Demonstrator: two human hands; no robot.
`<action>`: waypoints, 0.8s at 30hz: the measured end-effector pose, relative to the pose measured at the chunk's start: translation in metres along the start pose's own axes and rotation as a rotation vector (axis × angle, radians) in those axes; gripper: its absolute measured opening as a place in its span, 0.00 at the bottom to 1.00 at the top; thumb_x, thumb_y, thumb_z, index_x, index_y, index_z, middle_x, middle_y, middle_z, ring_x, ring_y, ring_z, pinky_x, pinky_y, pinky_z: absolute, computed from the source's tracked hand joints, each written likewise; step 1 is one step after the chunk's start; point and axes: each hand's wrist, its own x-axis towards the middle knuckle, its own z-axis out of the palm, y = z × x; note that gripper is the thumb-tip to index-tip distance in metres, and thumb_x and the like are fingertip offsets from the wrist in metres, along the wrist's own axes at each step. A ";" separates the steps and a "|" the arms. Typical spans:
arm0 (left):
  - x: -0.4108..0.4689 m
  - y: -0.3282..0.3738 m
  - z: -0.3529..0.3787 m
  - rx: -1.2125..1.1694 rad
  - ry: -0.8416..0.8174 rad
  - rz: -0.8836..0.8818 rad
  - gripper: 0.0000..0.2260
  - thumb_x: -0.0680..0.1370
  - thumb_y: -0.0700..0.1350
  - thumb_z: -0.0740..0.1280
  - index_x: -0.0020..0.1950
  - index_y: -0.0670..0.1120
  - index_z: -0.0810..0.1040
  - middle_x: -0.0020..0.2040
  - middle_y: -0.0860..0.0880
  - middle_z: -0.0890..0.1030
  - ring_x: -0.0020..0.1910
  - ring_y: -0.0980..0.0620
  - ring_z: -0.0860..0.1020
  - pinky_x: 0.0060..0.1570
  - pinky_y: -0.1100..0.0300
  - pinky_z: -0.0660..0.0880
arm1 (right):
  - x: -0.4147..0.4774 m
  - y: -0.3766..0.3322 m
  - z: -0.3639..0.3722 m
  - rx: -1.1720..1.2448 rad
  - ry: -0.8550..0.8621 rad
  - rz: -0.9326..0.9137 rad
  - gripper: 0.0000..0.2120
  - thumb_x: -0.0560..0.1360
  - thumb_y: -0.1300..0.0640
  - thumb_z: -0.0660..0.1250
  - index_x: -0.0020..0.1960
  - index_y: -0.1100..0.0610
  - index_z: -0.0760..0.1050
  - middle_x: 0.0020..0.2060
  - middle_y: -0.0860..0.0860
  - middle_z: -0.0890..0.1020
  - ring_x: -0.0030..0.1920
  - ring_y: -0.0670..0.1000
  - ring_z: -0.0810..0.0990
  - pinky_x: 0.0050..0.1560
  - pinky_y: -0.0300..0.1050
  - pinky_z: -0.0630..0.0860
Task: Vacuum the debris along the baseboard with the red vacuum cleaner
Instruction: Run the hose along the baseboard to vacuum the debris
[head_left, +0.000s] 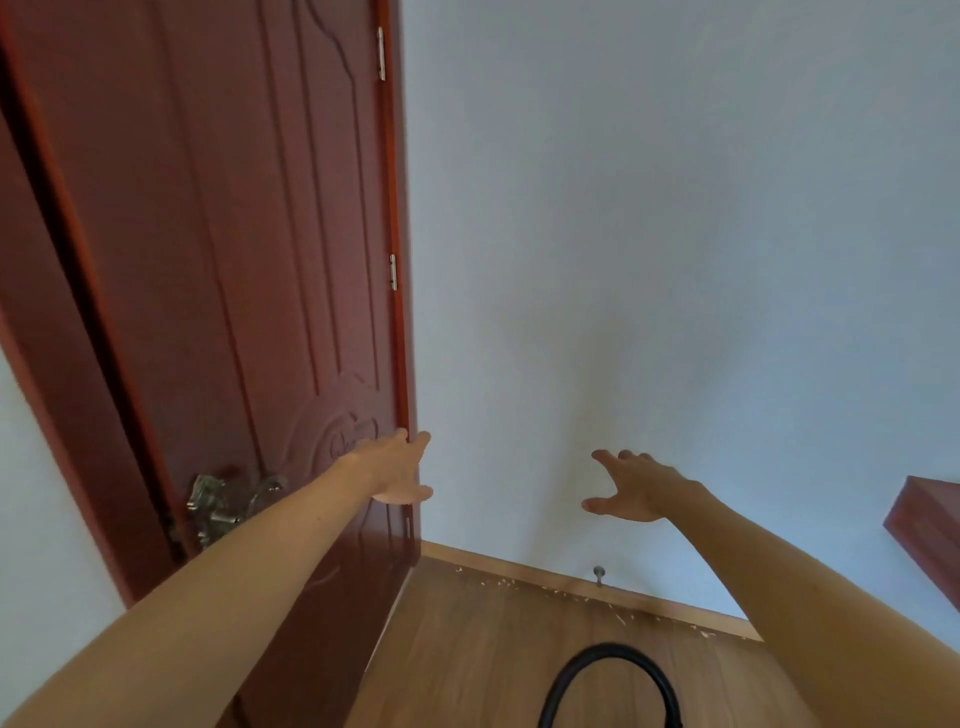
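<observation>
Pale debris (558, 590) lies scattered on the wooden floor along the light wooden baseboard (519, 566) at the foot of the white wall. A black vacuum hose (608, 675) arches up at the bottom middle; the red vacuum body is out of view. My left hand (397, 467) reaches forward in front of the hinge edge of the red door, fingers apart, holding nothing. My right hand (636, 486) is stretched toward the wall, fingers spread and empty. Both hands are well above the floor and the hose.
A dark red door (234, 234) stands on the left with a metal handle (223, 504). A metal doorstop (599, 574) sticks out of the baseboard. A red-brown furniture corner (930, 525) juts in at the right edge. Wooden floor (467, 649) spreads below.
</observation>
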 end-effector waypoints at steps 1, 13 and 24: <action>0.013 -0.004 0.000 0.006 0.000 0.012 0.37 0.78 0.61 0.61 0.80 0.49 0.48 0.76 0.40 0.61 0.71 0.38 0.68 0.68 0.40 0.66 | 0.009 0.001 -0.001 0.000 0.003 0.009 0.42 0.76 0.32 0.61 0.81 0.49 0.49 0.76 0.56 0.64 0.74 0.61 0.65 0.69 0.61 0.69; 0.191 -0.048 -0.036 0.064 0.051 0.207 0.38 0.77 0.62 0.62 0.80 0.48 0.49 0.72 0.42 0.65 0.69 0.41 0.69 0.65 0.44 0.69 | 0.113 0.000 -0.028 0.042 0.029 0.235 0.41 0.76 0.32 0.62 0.80 0.50 0.50 0.73 0.56 0.67 0.72 0.60 0.66 0.66 0.59 0.71; 0.293 0.011 -0.057 0.116 0.074 0.466 0.38 0.78 0.62 0.61 0.80 0.48 0.47 0.75 0.40 0.61 0.71 0.40 0.66 0.67 0.43 0.66 | 0.128 0.051 -0.030 0.081 0.030 0.449 0.41 0.76 0.33 0.62 0.80 0.50 0.51 0.73 0.56 0.67 0.73 0.60 0.66 0.66 0.59 0.70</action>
